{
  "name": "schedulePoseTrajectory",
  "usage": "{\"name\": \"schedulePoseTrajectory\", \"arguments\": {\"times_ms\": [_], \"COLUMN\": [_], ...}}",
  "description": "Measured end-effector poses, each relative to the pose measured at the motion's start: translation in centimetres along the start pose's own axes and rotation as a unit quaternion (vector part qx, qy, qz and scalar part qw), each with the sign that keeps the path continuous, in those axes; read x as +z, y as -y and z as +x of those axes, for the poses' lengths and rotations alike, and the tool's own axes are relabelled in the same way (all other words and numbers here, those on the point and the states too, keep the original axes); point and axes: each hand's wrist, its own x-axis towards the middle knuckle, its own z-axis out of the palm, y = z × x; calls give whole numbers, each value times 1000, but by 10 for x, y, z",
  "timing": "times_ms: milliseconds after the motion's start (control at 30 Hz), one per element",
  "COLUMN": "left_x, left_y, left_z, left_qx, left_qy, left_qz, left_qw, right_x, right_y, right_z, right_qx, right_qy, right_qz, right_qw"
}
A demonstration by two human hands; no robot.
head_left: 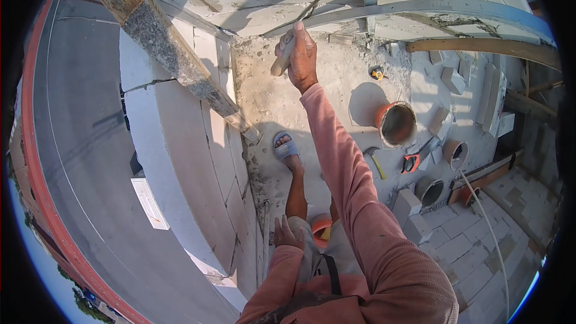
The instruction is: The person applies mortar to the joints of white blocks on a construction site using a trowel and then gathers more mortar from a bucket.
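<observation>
My right hand [300,57] is stretched forward and closed around the pale handle of a trowel [281,65]. Its thin dark blade, seen nearly edge-on, points up against the wall of white blocks [264,0], where grey mortar marks the joints. Just beyond this hand, a long metal bar [432,7] runs across the wall. My left hand [288,235] hangs low beside my thigh, fingers apart, holding nothing. An orange bucket [321,223] shows partly between my legs.
A wooden post [174,48] slants across the left, beside a low block wall [186,120] above the road. On the floor to my right lie a tape measure [377,73], a mortar bucket [384,115], a hammer [378,165], a handsaw [413,163], more buckets and several white blocks [453,80].
</observation>
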Motion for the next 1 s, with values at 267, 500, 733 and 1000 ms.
{"name": "schedulePoseTrajectory", "arguments": {"times_ms": [267,500,733,1000], "left_x": [-2,0,-3,-1], "left_y": [0,1,-5,-8], "left_z": [2,1,2,4], "left_qx": [-5,-27,-48,-53], "left_qy": [-8,-14,-28,-25], "left_qz": [-22,-31,-43,-64], "left_qw": [1000,999,998,996], "right_x": [48,82,71,8], "right_y": [-26,-52,-62,9], "right_z": [15,-2,-6,-10], "right_qx": [-20,43,67,-254], "right_qy": [43,124,145,114], "right_qz": [-134,-196,-227,-573], "right_qw": [990,972,961,771]}}
